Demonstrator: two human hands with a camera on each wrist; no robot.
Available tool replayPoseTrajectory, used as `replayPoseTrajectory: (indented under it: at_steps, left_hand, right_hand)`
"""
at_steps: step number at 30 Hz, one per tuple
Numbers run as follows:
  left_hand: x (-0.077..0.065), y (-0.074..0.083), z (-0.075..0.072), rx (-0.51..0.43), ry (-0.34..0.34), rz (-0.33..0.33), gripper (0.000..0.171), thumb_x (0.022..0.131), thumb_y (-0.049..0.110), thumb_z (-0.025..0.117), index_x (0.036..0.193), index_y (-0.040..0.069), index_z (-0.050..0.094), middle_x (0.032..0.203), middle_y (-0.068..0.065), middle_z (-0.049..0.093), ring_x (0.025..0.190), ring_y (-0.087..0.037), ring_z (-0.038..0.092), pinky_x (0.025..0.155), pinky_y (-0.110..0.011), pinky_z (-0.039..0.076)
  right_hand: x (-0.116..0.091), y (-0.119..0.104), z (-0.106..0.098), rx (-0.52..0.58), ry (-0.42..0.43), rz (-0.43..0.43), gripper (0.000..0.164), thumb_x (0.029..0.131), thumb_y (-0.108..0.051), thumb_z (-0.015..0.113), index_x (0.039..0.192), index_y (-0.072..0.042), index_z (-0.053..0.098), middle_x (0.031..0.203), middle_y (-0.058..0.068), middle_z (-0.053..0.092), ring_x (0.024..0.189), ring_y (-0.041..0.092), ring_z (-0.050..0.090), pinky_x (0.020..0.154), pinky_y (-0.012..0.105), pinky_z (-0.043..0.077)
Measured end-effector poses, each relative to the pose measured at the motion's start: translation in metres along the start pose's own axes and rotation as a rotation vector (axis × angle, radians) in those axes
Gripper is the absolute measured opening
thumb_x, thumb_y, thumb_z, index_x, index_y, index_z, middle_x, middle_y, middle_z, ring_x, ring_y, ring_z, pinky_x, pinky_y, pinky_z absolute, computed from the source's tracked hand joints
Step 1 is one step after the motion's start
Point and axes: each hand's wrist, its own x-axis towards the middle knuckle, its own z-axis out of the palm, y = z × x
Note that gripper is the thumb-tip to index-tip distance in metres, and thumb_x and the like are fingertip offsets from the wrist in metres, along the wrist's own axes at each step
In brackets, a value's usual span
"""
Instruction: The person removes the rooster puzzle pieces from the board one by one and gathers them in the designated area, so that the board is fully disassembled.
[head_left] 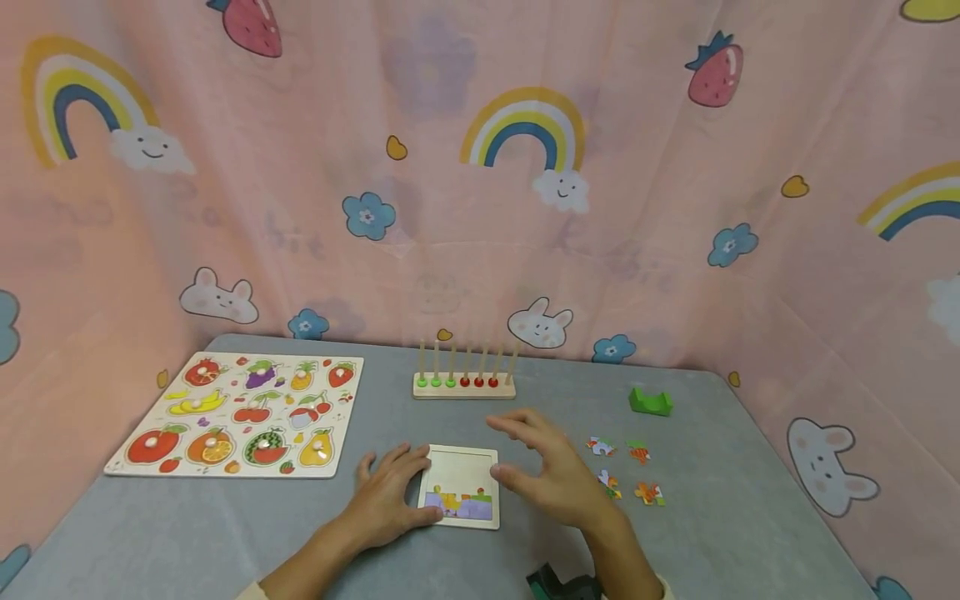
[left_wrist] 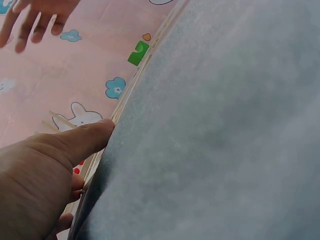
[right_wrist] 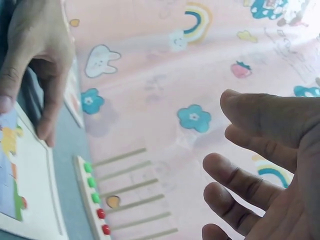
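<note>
A small wooden puzzle tray (head_left: 461,467) lies on the grey table, its lower part filled with joined purple, yellow and orange pieces and its upper part bare. My left hand (head_left: 386,504) rests at its left side, the thumb on the near left corner and the fingers spread along the edge. Above the tray's right side, my right hand (head_left: 558,475) is raised, fingers loosely bent and thumb apart, with nothing in it. Several loose puzzle pieces (head_left: 649,493) lie to the right of that hand. The right wrist view also shows the left thumb on the tray (right_wrist: 37,185).
A fruit knob-puzzle board (head_left: 225,476) lies at the left. Behind the tray stands a wooden peg rack (head_left: 465,393) with green and red beads. A green block with a curved notch (head_left: 651,403) sits at the back right. A patterned pink curtain (head_left: 450,267) surrounds the table.
</note>
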Motion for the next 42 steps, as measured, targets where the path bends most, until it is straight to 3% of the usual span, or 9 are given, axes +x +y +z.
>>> replayPoseTrajectory:
  at_steps: [4,9,12,16,22,28,31,36,42]
  left_hand:
    - [0.0,-0.001,0.0,-0.005,-0.004,0.004,0.063,0.07,0.039,0.085,0.118,0.004,0.064,0.139,-0.01,0.051,0.133,-0.035,0.035,0.099,-0.066,0.004]
    - [0.0,-0.001,0.0,-0.006,-0.007,0.007,0.063,0.07,0.039,0.084,0.118,0.004,0.063,0.139,-0.01,0.051,0.133,-0.035,0.035,0.099,-0.067,0.004]
    - [0.0,-0.002,0.0,-0.003,-0.007,0.008,0.064,0.07,0.04,0.084,0.119,0.004,0.063,0.139,-0.01,0.051,0.133,-0.035,0.035,0.099,-0.067,0.004]
    - [0.0,-0.003,0.0,0.003,-0.001,0.011,0.064,0.07,0.04,0.084,0.119,0.004,0.063,0.138,-0.01,0.052,0.133,-0.035,0.035,0.098,-0.067,0.005]
    - [0.0,-0.003,0.0,0.012,0.002,0.014,0.065,0.07,0.041,0.084,0.12,0.004,0.063,0.138,-0.009,0.052,0.133,-0.035,0.036,0.099,-0.067,0.005]
    - [0.0,-0.003,0.0,0.015,-0.002,0.015,0.064,0.07,0.041,0.084,0.12,0.005,0.063,0.138,-0.01,0.052,0.133,-0.035,0.036,0.098,-0.067,0.005]
    - [-0.001,-0.003,-0.001,0.016,-0.004,0.013,0.064,0.07,0.041,0.084,0.12,0.006,0.063,0.139,-0.009,0.051,0.133,-0.035,0.035,0.098,-0.067,0.005]
    - [0.0,-0.004,-0.001,0.022,-0.006,0.016,0.065,0.07,0.041,0.084,0.122,0.008,0.063,0.14,-0.008,0.051,0.133,-0.034,0.035,0.099,-0.066,0.005]
    - [0.0,-0.003,-0.001,0.025,-0.006,0.017,0.066,0.069,0.04,0.084,0.122,0.006,0.063,0.14,-0.008,0.051,0.133,-0.034,0.036,0.099,-0.065,0.005]
  right_hand:
    - [0.004,0.003,0.013,0.052,-0.024,0.049,0.048,0.087,-0.022,0.074,0.132,-0.013,0.059,0.121,-0.006,0.055,0.11,0.018,0.049,0.084,0.044,0.042]
    - [0.008,0.006,0.026,0.06,-0.031,0.033,0.048,0.086,-0.02,0.075,0.13,-0.01,0.061,0.118,-0.005,0.057,0.108,0.017,0.05,0.083,0.043,0.044]
    - [0.011,0.01,0.034,0.076,-0.037,0.026,0.046,0.086,-0.017,0.074,0.129,-0.008,0.061,0.116,-0.003,0.058,0.104,0.024,0.052,0.081,0.047,0.045]
    - [0.013,0.02,0.047,0.11,-0.074,0.054,0.045,0.085,-0.01,0.072,0.129,-0.009,0.061,0.114,0.0,0.059,0.101,0.034,0.052,0.079,0.052,0.044]
    - [0.012,0.036,0.065,0.113,-0.154,0.115,0.042,0.086,-0.008,0.07,0.128,-0.006,0.062,0.113,0.009,0.06,0.102,0.033,0.052,0.082,0.05,0.045]
    - [0.009,0.046,0.076,0.082,-0.194,0.118,0.043,0.085,-0.005,0.069,0.127,-0.003,0.062,0.108,0.009,0.059,0.094,0.029,0.051,0.078,0.038,0.045]
    - [0.007,0.047,0.081,0.032,-0.218,0.128,0.044,0.084,-0.007,0.069,0.128,-0.006,0.062,0.109,0.005,0.058,0.098,0.023,0.051,0.081,0.036,0.044]
    - [0.005,0.048,0.087,-0.065,-0.235,0.135,0.046,0.08,-0.008,0.067,0.127,-0.01,0.064,0.108,-0.002,0.057,0.104,0.015,0.047,0.088,0.038,0.039]
    - [0.006,0.046,0.091,-0.135,-0.258,0.166,0.043,0.079,-0.006,0.063,0.121,-0.01,0.067,0.104,-0.007,0.049,0.098,0.014,0.042,0.086,0.038,0.035]
